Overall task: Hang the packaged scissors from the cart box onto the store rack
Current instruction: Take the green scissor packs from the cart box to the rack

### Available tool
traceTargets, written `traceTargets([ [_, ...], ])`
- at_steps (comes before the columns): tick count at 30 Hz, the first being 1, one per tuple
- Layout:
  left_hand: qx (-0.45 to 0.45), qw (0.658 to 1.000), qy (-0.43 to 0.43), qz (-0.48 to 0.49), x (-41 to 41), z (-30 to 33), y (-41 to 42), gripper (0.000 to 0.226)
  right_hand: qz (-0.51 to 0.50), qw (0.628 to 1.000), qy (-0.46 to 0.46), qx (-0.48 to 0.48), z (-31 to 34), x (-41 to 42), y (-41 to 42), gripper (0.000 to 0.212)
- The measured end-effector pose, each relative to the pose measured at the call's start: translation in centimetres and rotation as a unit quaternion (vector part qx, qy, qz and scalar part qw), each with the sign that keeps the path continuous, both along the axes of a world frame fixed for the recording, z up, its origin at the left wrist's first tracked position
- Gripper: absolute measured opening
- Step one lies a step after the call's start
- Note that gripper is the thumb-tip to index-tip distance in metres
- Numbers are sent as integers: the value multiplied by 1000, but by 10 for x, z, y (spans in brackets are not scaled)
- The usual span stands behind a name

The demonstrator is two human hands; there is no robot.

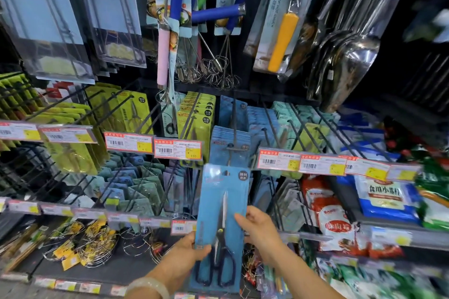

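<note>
**Blue scissors pack held up at the rack hook**

Blue card fills the centre of the view: the packaged scissors (222,223) stand upright in front of the store rack (136,153), dark blades pointing up and dark handles at the bottom of the card; the left hand (192,252) grips the pack at its lower left edge, thumb curled over the front beside the handles, fingers hidden behind the card; a pale bracelet (148,285) sits on that wrist; the right hand (257,230) holds the right edge at mid-height, thumb lying across the front near the blades, the other fingers wrapped behind; so both grips are clamped on the pack, one low, one higher. The card's hang hole, at its top edge, sits just below the tip of a dark hook (234,128); whether it touches the hook I cannot tell; further back on that same hook hangs a row of matching blue packs (229,137). Yellow-green scissor cards (194,119) hang just to the left; red-and-yellow price tags (178,149) line the rail on both sides; whisks (213,68) dangle above; bags of food (384,199) sit on the shelves to the right.
</note>
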State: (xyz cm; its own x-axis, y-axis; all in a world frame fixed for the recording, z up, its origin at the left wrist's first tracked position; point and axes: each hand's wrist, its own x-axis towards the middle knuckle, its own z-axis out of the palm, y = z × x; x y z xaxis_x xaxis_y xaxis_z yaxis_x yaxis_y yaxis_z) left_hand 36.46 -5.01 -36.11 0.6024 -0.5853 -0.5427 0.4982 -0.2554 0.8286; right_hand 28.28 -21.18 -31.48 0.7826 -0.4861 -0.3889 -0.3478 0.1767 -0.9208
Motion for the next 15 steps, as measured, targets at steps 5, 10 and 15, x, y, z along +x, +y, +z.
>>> traceTargets([
  [5, 21, 993, -102, 57, 11, 21, -25, 8, -26, 998, -2, -54, 18, 16, -14, 23],
  [10, 92, 978, -181, 57, 23, 29, -41, 13, -25, 998, 26, -59, 23, 34, -19, 19],
  [15, 153, 956, -250, 1, 30, 28, -47, 29, -35, 995, 44, -82, 15, 41, -17, 20],
])
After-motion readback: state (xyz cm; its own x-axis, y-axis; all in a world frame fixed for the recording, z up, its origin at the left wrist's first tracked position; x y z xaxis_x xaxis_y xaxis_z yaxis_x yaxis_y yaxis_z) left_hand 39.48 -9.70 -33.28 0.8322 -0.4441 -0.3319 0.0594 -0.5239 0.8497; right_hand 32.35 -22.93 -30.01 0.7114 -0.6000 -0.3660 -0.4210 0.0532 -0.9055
